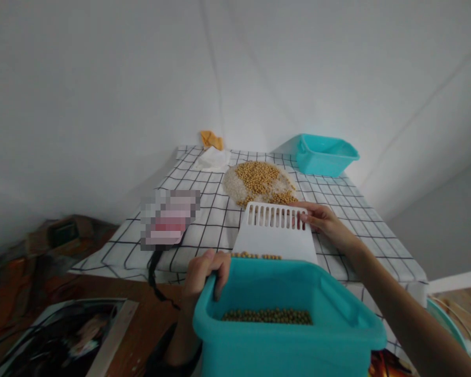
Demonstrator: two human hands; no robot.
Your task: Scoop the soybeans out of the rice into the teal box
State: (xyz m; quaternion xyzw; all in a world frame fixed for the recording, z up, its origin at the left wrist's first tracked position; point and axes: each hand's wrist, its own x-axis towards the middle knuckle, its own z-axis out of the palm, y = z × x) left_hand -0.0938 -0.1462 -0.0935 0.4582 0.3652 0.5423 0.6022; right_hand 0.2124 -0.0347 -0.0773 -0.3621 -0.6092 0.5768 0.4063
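A turquoise plastic tub [290,351] is in the near foreground, with a layer of soybeans [269,316] on its bottom. My left hand [208,269] is closed over the tub's left far rim. Just beyond the rim lies a white slotted plastic board [276,241], its near edge against the tub and several soybeans along that edge. My right hand [319,220] pinches the board's far right corner, fingers partly behind it. Past the board, a heap of soybeans [258,177] rests on rice grains [233,183] on the checked cloth.
A second turquoise tub [326,156] stands at the table's far right. A white cloth [214,159] and an orange cloth [210,140] lie at the back left. A pixelated pinkish object [171,219] with a black strap is on the left. The table [361,222] meets a white wall.
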